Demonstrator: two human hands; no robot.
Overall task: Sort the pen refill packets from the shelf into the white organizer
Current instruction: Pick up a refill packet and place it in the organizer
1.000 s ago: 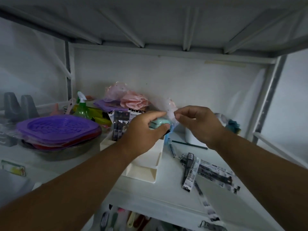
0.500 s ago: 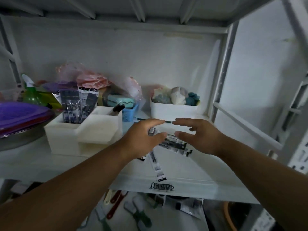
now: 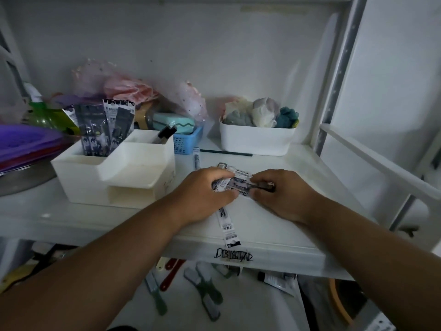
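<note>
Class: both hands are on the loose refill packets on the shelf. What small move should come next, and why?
Probably lift the gathered packets toward the white organizer: the left hand and right hand already pinch them, and others stand in its back compartment.

Both hands [image 3: 241,197] on refill pkts [image 3: 238,183]

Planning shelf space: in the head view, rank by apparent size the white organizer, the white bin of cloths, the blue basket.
1. white organizer
2. white bin, though it sits farther back
3. blue basket, partly hidden behind the organizer
</note>
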